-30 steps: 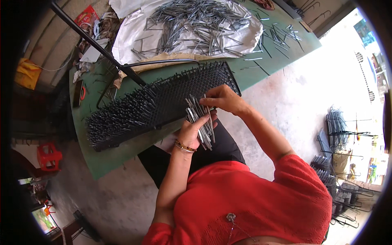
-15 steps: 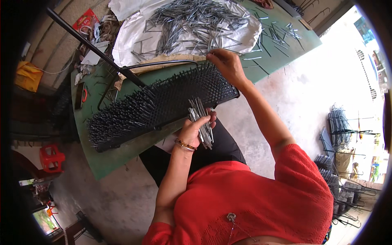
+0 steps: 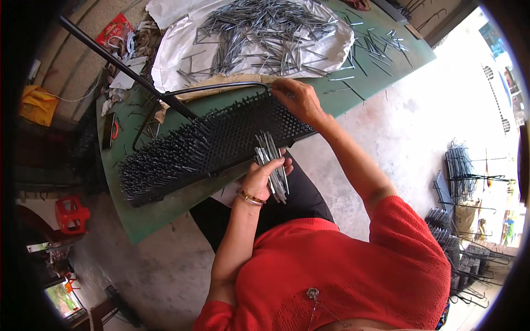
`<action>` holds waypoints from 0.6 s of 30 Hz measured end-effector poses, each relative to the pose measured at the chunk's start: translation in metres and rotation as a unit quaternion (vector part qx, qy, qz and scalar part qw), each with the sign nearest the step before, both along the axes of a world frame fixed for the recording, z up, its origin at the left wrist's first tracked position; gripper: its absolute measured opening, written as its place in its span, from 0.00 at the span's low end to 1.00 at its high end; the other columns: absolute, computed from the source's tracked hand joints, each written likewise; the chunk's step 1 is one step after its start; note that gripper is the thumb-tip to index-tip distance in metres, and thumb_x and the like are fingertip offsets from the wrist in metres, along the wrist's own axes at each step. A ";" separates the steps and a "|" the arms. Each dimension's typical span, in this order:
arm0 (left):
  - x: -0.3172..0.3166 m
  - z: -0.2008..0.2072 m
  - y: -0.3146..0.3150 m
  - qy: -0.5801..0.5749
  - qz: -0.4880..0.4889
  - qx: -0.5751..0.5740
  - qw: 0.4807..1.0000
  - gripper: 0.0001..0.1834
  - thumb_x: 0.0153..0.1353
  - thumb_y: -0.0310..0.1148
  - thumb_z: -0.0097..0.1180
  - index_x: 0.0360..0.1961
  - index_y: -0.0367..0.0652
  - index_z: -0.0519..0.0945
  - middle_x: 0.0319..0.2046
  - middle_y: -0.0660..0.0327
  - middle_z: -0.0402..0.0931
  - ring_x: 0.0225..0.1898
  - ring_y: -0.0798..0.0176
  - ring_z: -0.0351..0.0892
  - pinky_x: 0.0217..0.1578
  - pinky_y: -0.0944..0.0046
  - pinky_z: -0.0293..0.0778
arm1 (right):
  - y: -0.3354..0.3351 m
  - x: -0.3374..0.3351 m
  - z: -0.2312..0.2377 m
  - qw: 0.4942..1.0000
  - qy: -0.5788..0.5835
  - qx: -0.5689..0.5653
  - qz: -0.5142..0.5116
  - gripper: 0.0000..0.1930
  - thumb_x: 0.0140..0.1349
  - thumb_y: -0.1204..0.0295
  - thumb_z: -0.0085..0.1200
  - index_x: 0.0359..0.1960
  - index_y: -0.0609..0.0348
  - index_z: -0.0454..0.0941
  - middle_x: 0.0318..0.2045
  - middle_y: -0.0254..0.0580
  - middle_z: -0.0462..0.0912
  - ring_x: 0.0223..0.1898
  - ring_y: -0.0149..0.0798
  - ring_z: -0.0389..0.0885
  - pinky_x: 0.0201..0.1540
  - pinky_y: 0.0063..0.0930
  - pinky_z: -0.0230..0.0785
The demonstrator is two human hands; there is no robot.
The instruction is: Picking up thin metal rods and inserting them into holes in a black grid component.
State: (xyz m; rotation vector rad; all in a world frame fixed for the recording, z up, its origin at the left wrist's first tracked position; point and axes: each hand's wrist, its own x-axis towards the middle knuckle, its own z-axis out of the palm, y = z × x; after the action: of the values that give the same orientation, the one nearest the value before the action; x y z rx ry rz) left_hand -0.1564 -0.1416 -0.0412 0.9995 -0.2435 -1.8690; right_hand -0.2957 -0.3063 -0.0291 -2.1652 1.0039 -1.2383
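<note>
A bundle of thin silvery metal rods [image 3: 271, 160] lies in my left hand [image 3: 264, 177], its fingers and thumb closed around it. The bundle is just in front of the near edge of a black perforated rack [image 3: 238, 139]. Dark rods [image 3: 165, 160] stand densely in the holes of its left part; more of the mesh shows bare to the right. My right hand [image 3: 302, 103] is over the rack's far right part, fingertips drawn together at the far edge. Whatever is between those fingertips, if anything, is too small to make out.
A heap of loose rods [image 3: 270, 27] lies on a white sheet [image 3: 171, 60] on the green table [image 3: 348, 102]. A long black bar [image 3: 121, 63] slants up from the rack. More rods [image 3: 381, 49] lie scattered at far right; a red stool [image 3: 72, 215] stands at left.
My right hand has moved a little left along the far edge of the rack, its fingers lower against it. My left hand stays in place with the rods.
</note>
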 end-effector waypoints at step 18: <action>0.000 -0.005 0.002 0.015 0.010 -0.007 1.000 0.13 0.57 0.21 0.54 0.44 0.34 0.75 0.38 0.57 0.76 0.40 0.59 0.79 0.44 0.57 0.78 | 0.000 0.009 0.004 0.983 0.141 -0.104 -0.058 0.11 0.59 0.69 0.54 0.41 0.60 0.77 0.30 0.47 0.77 0.30 0.51 0.78 0.33 0.39 0.70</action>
State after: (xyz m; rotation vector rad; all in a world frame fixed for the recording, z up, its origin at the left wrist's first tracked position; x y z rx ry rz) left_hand -0.1568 -0.1401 -0.0459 0.9612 -0.2274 -1.8604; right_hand -0.2864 -0.3060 -0.0255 -2.5310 1.1724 -1.1527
